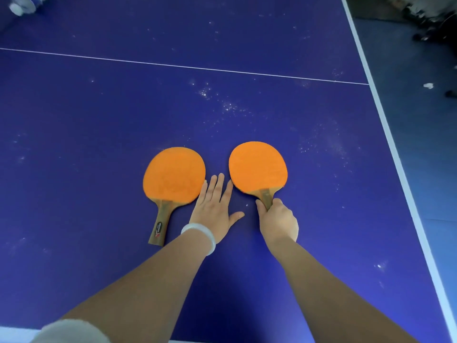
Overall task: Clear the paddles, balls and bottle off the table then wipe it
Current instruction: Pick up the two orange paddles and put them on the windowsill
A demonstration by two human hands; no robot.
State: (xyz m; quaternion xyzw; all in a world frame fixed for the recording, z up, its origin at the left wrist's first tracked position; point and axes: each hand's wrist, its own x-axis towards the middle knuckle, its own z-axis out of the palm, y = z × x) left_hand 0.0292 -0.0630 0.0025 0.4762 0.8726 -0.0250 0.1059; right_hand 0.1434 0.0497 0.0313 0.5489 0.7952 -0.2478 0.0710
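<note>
Downward, head view: blue table [99, 107] under two bare forearms reaching forward.
Left hand [212, 206]: laid palm down on the table, fingers straight and slightly fanned, thumb out to the side, holding nothing.
Right hand [278, 221]: curled round the wooden handle of the right paddle [257, 167], thumb and fingers closed on the grip.
Right paddle: orange face up, blade just ahead of the right hand; flat on the table or barely lifted, cannot tell.
Left paddle [173, 174]: orange face up, flat on the table just outside the left hand, handle pointing back alongside that wrist, ungripped.
Gap between blades: filled by the left fingertips, very close to both blade edges; contact cannot be told.
Bottle [23, 4]: blurred, white-capped, far ahead and well out to the left of the left hand.
Bangle [201, 235]: pale, on the left wrist.
Specks [230, 106]: white, scattered ahead of both hands.
Centre line [173, 65]: thin, white, crossing beyond the paddles.
Edge stripe [385, 125]: white, well right of the right hand, with floor [408, 58] beyond.
Sleeve [71, 331]: white, on the left upper arm.
</note>
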